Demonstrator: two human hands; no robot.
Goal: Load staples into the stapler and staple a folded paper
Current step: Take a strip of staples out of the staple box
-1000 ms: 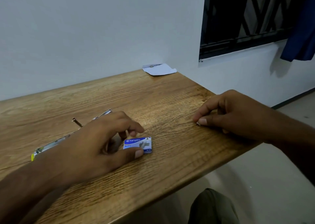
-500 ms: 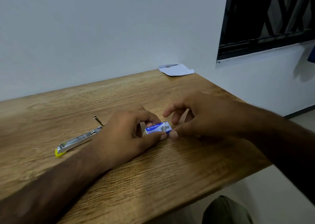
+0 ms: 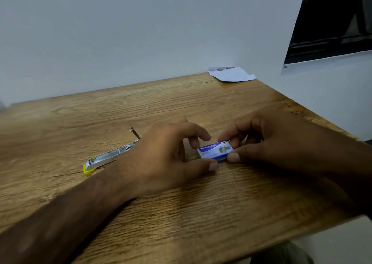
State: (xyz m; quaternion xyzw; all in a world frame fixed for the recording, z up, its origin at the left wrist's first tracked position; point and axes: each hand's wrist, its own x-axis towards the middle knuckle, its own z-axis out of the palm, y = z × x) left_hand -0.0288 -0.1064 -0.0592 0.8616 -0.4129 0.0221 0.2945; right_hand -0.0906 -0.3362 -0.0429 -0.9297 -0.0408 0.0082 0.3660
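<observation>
A small blue and white staple box is held just above the wooden table, near its middle. My left hand pinches the box's left end between forefinger and thumb. My right hand pinches its right end the same way. To the left lies the stapler, opened out flat, silver with a yellow tip, its pusher rod sticking up; my left wrist hides its right end. A folded white paper lies at the table's far right corner against the wall.
A white wall runs along the table's far side. The table's right edge drops off to the floor, and a dark window sits in the wall at upper right. My knee shows below the near edge.
My right hand came across from the table's right side and took the box's right end. My left hand lifted the box off the table. The camera view shifted left.
</observation>
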